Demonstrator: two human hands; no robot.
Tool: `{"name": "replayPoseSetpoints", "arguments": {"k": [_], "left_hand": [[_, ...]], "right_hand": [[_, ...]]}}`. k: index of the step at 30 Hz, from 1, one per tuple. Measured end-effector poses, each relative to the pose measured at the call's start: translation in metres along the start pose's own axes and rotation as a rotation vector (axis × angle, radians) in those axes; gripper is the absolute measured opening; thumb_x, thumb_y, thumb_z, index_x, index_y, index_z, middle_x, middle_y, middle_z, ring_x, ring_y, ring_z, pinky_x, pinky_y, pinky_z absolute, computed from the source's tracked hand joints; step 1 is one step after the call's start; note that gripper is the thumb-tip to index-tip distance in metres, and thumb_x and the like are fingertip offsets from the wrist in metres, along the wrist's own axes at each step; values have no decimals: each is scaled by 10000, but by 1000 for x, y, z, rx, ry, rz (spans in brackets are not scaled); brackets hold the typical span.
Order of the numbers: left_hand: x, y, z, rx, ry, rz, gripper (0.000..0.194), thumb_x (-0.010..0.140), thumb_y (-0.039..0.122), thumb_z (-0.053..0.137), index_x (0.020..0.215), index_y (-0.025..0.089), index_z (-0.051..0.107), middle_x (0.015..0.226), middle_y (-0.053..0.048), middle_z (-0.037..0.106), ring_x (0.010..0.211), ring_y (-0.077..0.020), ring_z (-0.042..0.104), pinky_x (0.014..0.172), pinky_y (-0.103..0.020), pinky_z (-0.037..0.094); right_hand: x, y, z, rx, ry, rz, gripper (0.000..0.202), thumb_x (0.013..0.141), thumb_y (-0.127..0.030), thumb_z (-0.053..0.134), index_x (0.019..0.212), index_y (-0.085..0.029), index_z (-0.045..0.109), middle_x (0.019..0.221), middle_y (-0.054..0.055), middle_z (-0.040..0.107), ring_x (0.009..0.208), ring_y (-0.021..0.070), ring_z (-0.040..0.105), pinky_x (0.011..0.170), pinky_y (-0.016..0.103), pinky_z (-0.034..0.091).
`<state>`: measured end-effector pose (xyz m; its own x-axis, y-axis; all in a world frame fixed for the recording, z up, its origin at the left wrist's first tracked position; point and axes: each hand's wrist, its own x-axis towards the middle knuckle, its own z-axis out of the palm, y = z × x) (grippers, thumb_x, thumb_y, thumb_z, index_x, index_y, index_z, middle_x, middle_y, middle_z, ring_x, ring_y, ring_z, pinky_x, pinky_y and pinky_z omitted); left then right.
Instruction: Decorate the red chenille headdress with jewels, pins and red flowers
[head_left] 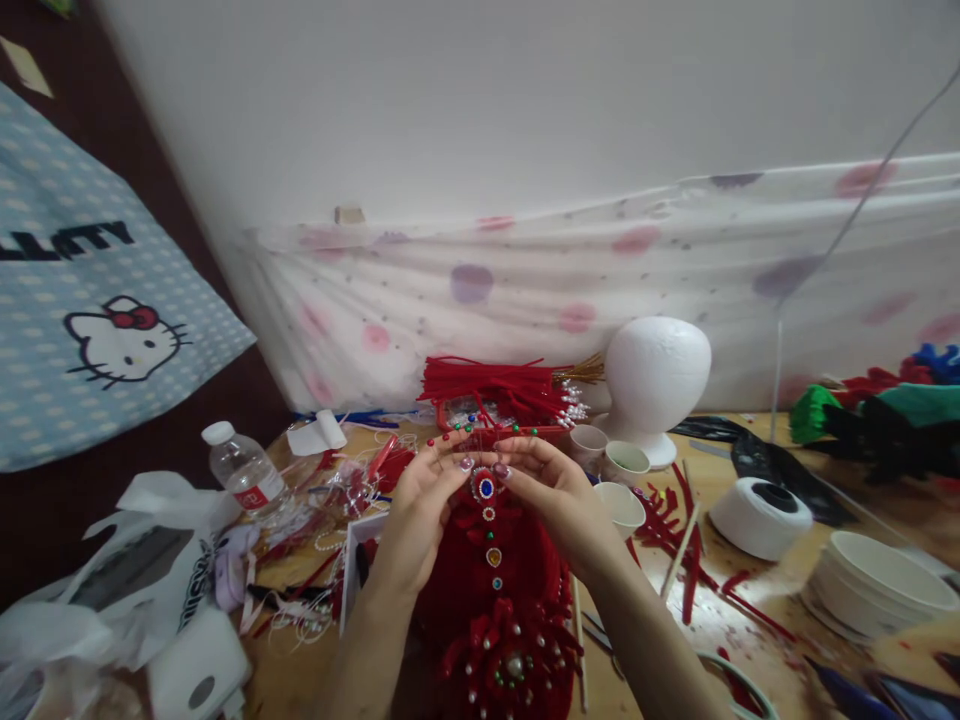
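Over a red velvety headpiece (461,585), both of my hands pinch the upper part of a jewelled ornament (487,489) from either side. It has a large blue stone ringed in clear ones, with smaller gems strung in a line below. My left hand (424,505) has its thumb and fingers closed at the ornament's left edge, and my right hand (553,490) closes on its right edge. Thin stems tipped with red, green and blue beads rise around my fingertips. Lower down, a red flower (514,660) carries pearls. What lies between the fingers is partly hidden.
Behind my hands is a basket of red stems (487,380). A white foam head (656,375) and paper cups (627,460) stand right of it. Left are a water bottle (244,470) and plastic bags (142,540). Stacked bowls (877,590) and a white spool (759,530) sit right.
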<state>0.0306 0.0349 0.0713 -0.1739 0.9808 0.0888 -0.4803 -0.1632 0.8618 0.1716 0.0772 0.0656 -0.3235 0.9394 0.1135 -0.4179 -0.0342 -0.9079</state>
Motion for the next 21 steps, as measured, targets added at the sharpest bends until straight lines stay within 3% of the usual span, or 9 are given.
{"name": "replayPoseSetpoints", "arguments": {"k": [7,11,15,21], "left_hand": [[-3,10,2,76,-17,3,387,728,199,731,1093,128,622,969,-84,785,993,-234,719,943,-359,519],[-8,14,3,135,-41,55,263,739,196,731,993,134,703,970,-82,788,1006,-216,709,941,-319,515],[-11,14,2,156,-55,83,255,742,200,754,990,148,732,999,-77,787,1000,-203,711,938,-301,518],[-10,12,-1,172,3,67,222,729,271,805,925,173,772,959,-66,797,960,-193,722,897,-281,535]], "right_hand": [[-1,-1,-2,-43,-25,-31,319,639,-344,866,893,-213,724,867,2,730,803,123,655,775,256,510],[-6,-5,-1,-50,-80,-30,283,679,-345,842,899,-227,707,935,14,748,868,140,672,822,279,524],[-9,-7,0,-44,-117,-53,299,699,-340,832,943,-238,694,981,21,747,945,156,675,881,301,517],[-12,-7,2,-39,-114,-41,308,696,-350,844,953,-243,713,989,23,749,970,158,677,871,283,519]]}}
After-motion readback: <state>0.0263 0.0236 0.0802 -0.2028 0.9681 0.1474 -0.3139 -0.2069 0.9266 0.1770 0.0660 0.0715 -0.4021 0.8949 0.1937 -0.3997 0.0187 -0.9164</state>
